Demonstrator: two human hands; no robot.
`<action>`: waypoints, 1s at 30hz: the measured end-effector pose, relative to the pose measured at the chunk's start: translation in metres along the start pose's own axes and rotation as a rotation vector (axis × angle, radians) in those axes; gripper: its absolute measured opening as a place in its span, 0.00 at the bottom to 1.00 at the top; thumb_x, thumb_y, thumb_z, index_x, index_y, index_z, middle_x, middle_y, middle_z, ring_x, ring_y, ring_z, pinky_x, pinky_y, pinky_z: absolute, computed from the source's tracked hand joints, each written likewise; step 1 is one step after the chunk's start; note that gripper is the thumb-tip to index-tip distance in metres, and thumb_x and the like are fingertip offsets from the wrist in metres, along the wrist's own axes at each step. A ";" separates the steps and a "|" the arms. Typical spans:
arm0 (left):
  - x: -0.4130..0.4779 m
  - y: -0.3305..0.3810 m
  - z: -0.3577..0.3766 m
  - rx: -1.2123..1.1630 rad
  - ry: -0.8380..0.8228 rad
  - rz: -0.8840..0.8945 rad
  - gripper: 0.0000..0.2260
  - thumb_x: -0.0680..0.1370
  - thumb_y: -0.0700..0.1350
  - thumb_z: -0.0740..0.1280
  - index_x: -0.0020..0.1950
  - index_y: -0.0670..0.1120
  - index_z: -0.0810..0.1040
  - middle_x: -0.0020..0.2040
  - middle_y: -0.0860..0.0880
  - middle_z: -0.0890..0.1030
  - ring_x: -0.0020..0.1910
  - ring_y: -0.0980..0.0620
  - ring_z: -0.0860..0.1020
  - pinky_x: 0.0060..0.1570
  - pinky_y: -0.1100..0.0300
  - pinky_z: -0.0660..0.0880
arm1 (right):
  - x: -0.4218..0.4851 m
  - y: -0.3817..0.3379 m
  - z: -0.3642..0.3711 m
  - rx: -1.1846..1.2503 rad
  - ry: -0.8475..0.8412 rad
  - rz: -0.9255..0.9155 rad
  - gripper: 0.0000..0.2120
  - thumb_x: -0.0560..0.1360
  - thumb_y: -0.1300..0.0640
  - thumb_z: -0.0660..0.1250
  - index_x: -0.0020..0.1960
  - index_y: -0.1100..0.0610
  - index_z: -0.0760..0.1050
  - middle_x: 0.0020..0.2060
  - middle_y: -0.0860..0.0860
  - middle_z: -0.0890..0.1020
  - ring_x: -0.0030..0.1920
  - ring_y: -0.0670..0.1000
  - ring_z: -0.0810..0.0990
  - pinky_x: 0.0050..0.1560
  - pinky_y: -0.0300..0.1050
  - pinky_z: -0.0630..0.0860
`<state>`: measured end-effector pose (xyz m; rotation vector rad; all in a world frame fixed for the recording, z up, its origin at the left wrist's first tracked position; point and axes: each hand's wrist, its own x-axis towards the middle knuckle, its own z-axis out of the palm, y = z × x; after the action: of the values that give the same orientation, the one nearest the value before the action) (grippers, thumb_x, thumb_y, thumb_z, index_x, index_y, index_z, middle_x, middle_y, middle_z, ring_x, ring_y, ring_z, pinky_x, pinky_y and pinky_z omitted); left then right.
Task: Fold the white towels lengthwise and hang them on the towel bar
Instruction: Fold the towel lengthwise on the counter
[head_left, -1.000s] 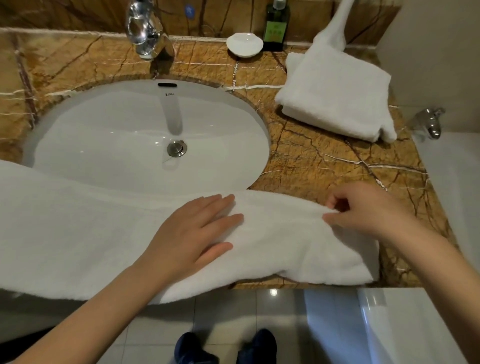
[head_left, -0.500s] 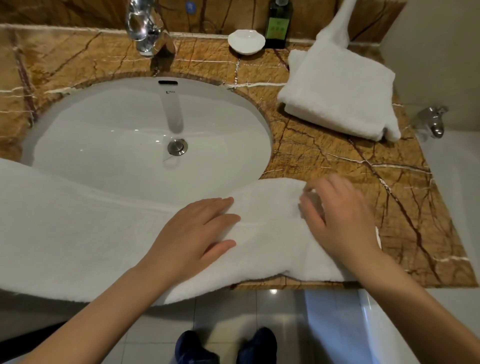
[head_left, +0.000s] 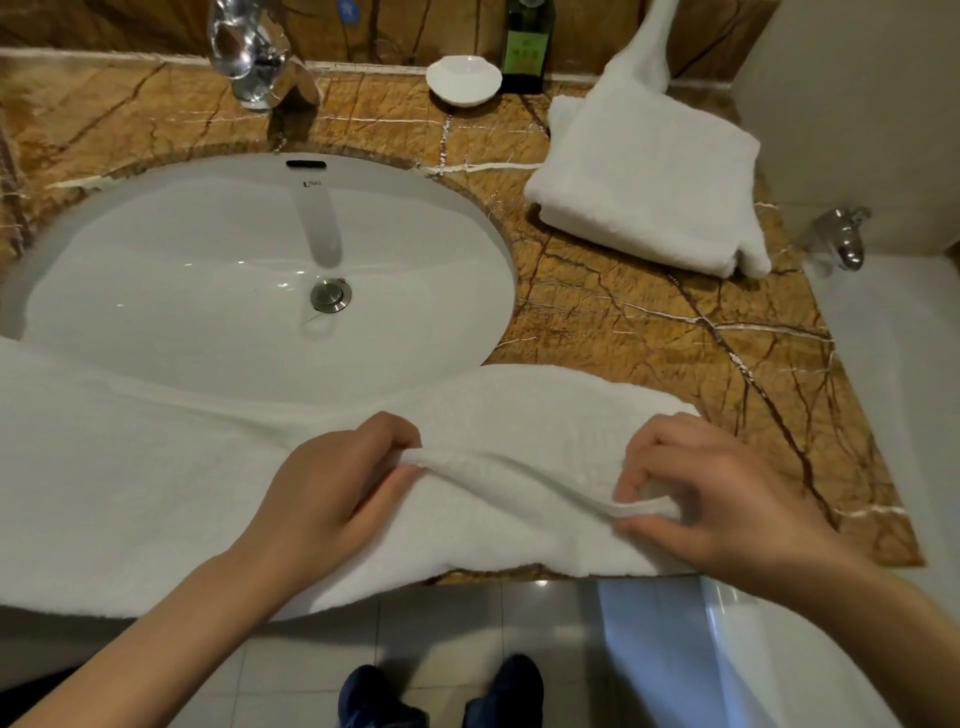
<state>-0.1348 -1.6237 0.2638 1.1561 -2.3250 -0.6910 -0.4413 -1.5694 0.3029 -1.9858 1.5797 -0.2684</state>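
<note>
A long white towel (head_left: 156, 488) lies across the front of the marble counter and over the near rim of the sink, its front edge hanging off. My left hand (head_left: 332, 493) pinches a raised ridge of this towel near its middle. My right hand (head_left: 696, 499) pinches the same ridge close to the towel's right end. A second white towel (head_left: 649, 182), folded, rests at the back right of the counter, with one end rising up out of view. No towel bar is in sight.
The white oval sink (head_left: 218, 291) fills the counter's left half, with a chrome faucet (head_left: 254, 57) behind it. A small white dish (head_left: 464, 80) and a dark green bottle (head_left: 530, 47) stand at the back. A bathtub (head_left: 904, 415) with a chrome tap (head_left: 844, 239) lies right. My shoes (head_left: 441, 696) are below.
My left hand went from lying flat on the towel to pinching it. My right hand moved left and toward me and now pinches a fold, so a ridge has risen between both hands.
</note>
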 end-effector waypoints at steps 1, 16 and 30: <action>0.000 0.001 -0.001 0.003 -0.002 0.002 0.06 0.77 0.55 0.57 0.49 0.55 0.67 0.33 0.54 0.77 0.29 0.57 0.74 0.26 0.55 0.73 | -0.001 0.001 -0.001 0.036 0.003 0.013 0.07 0.67 0.43 0.69 0.41 0.44 0.76 0.40 0.39 0.77 0.46 0.42 0.75 0.45 0.46 0.75; 0.036 -0.009 0.016 0.446 0.014 -0.142 0.11 0.79 0.51 0.56 0.49 0.50 0.77 0.38 0.52 0.79 0.35 0.47 0.78 0.28 0.55 0.72 | 0.054 0.022 0.016 -0.052 0.295 0.336 0.10 0.73 0.43 0.68 0.45 0.49 0.76 0.37 0.44 0.79 0.37 0.46 0.76 0.36 0.46 0.73; -0.027 0.000 0.014 0.364 -0.289 0.122 0.33 0.74 0.65 0.60 0.73 0.48 0.67 0.74 0.47 0.65 0.73 0.48 0.63 0.69 0.50 0.59 | -0.014 0.013 0.051 -0.428 0.383 -0.314 0.11 0.75 0.62 0.67 0.55 0.64 0.81 0.50 0.60 0.83 0.51 0.58 0.83 0.50 0.53 0.80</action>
<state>-0.1282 -1.5985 0.2478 1.1078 -2.8274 -0.4221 -0.4307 -1.5414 0.2570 -2.6481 1.6487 -0.4916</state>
